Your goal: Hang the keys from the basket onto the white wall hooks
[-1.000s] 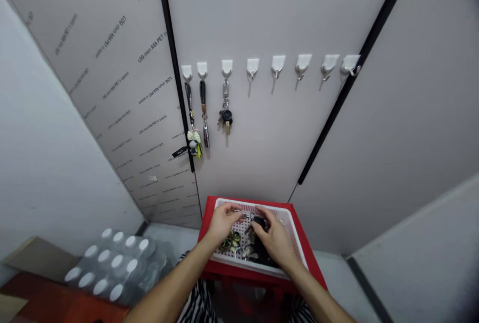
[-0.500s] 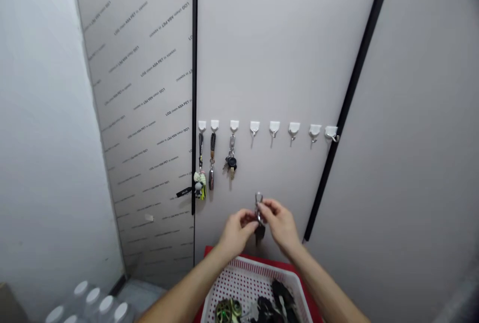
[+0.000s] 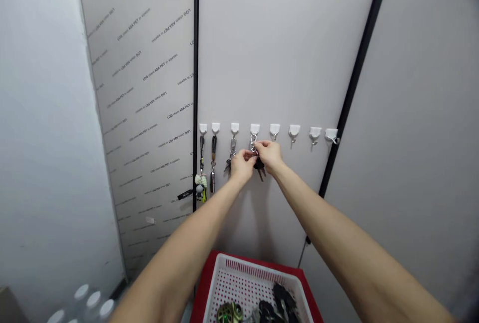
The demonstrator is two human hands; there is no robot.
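Note:
Both my hands are raised to a row of white wall hooks. My left hand (image 3: 242, 164) and my right hand (image 3: 270, 155) pinch a key bunch (image 3: 259, 164) with a metal ring, held right at the fourth hook (image 3: 255, 130) from the left. The first three hooks carry key bunches: one with a green charm (image 3: 200, 183), one on a braided strap (image 3: 212, 163), and one partly hidden behind my left hand (image 3: 231, 152). Several hooks to the right (image 3: 294, 131) hang bare.
A white perforated basket (image 3: 232, 283) on a red stool (image 3: 200, 293) stands below, holding more keys and a green keychain (image 3: 229, 312). Bottle caps (image 3: 92, 300) show at the lower left. Black vertical strips (image 3: 195, 88) divide the wall panels.
My hands lifted the key bunch out of the basket and carried it up to the fourth hook. The view tilted up from the basket to the wall.

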